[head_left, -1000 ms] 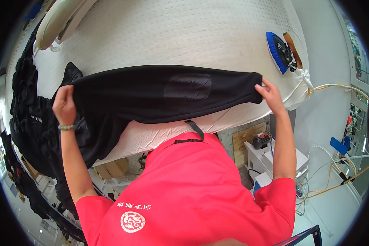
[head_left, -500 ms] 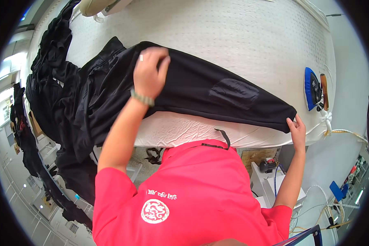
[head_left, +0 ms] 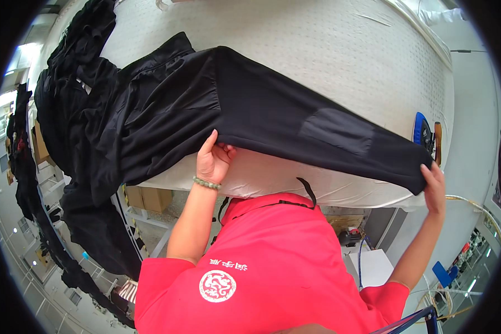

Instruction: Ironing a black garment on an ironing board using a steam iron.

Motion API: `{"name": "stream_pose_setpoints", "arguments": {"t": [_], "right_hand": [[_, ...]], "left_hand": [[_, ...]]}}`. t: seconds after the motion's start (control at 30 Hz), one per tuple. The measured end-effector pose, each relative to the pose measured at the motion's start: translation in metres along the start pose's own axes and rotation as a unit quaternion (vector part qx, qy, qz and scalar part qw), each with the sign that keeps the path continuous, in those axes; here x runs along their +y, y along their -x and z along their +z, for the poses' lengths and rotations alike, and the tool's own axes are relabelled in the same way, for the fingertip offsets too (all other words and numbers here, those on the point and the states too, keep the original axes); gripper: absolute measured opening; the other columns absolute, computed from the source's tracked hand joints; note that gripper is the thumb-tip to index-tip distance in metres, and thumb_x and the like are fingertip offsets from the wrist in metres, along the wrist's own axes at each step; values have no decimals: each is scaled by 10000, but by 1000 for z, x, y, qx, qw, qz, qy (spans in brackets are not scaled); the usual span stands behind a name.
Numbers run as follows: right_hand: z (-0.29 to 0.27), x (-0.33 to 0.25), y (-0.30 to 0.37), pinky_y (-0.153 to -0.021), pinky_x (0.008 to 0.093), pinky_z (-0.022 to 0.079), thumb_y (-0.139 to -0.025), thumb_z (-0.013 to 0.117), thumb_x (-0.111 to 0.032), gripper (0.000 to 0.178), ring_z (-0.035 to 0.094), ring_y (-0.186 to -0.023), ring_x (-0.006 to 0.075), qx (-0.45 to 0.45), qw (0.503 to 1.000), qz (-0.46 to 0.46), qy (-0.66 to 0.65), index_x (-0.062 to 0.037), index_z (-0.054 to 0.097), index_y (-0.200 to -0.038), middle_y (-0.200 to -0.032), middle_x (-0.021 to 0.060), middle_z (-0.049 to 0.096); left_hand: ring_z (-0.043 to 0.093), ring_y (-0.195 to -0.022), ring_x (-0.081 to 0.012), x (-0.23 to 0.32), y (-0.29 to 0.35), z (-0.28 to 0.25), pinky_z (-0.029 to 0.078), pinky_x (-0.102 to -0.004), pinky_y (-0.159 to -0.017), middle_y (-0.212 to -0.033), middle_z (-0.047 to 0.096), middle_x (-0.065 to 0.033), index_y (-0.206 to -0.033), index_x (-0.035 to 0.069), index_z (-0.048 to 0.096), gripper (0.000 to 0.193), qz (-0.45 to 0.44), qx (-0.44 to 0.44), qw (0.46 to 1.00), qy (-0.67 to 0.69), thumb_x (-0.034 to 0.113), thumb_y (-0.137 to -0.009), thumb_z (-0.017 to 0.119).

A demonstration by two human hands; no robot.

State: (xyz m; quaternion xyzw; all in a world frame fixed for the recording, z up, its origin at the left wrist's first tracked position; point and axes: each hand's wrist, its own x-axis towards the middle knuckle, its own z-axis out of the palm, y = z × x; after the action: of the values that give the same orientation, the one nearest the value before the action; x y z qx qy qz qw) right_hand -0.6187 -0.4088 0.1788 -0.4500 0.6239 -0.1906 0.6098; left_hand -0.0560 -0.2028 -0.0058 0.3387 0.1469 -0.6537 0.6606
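Note:
A black jacket (head_left: 167,106) lies across the white padded table, one sleeve (head_left: 273,106) stretched flat toward the right. A smoother dark patch (head_left: 339,131) sits partway down that sleeve. My left hand (head_left: 212,161), with a beaded bracelet at the wrist, pinches the sleeve's near edge by the underarm, thumb on top and some fingers curled. At the far right end, my right hand (head_left: 435,186) grips the cuff between thumb and fingers; part of those fingers is hidden beneath the cloth.
A blue-soled iron (head_left: 423,131) with a wooden handle stands at the table's right edge, just beyond the cuff. More bunched black cloth (head_left: 80,50) lies at the left. Cardboard boxes (head_left: 150,197) are under the table (head_left: 317,44), and a hose (head_left: 479,207) runs at the right.
My left hand has come down from on top of the sleeve to its near edge. The right hand has moved right and slightly nearer with the cuff, and the sleeve lies straighter.

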Motion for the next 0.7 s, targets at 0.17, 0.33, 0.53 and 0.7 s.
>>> {"name": "stream_pose_setpoints", "arguments": {"t": [0.17, 0.33, 0.53, 0.7], "right_hand": [[-51, -5, 59, -1057, 313, 487, -1042, 586, -136, 434, 628, -1230, 174, 62, 998, -12, -13, 34, 531, -1438, -1365, 114, 644], [-93, 49, 69, -1059, 316, 488, -1042, 587, -136, 424, 630, -1227, 184, 142, 987, 13, -69, 20, 538, -1433, -1349, 105, 649], [2, 63, 25, -1038, 334, 511, -1014, 617, -137, 424, 645, -1193, 178, 79, 994, 10, -73, 9, 554, -1407, -1321, 86, 654], [169, -23, -38, -798, 237, 508, -964, 705, -155, 546, 660, -940, 112, -38, 991, -117, -52, -6, 524, -1457, -1130, 62, 711]], "left_hand": [[677, -1100, -270, 18, 63, 69, 505, -394, -1024, -1170, 724, -117, -1255, -13, 660, 364, 216, -60, 930, -291, 207, -972, 723], [672, -1120, -284, 73, 92, 138, 489, -401, -1035, -1150, 728, -93, -1204, -3, 700, 446, 243, -325, 711, -574, 275, -883, 836], [721, -945, -202, 114, 16, 159, 555, -351, -898, -987, 758, -83, -1111, 14, 749, 277, 77, -107, 667, -734, 188, -903, 807], [562, -476, -276, 405, -2, 109, 453, -436, -453, -868, 732, -205, -1559, 208, 482, 517, 476, 122, -11, -871, 95, -1056, 517]]}}
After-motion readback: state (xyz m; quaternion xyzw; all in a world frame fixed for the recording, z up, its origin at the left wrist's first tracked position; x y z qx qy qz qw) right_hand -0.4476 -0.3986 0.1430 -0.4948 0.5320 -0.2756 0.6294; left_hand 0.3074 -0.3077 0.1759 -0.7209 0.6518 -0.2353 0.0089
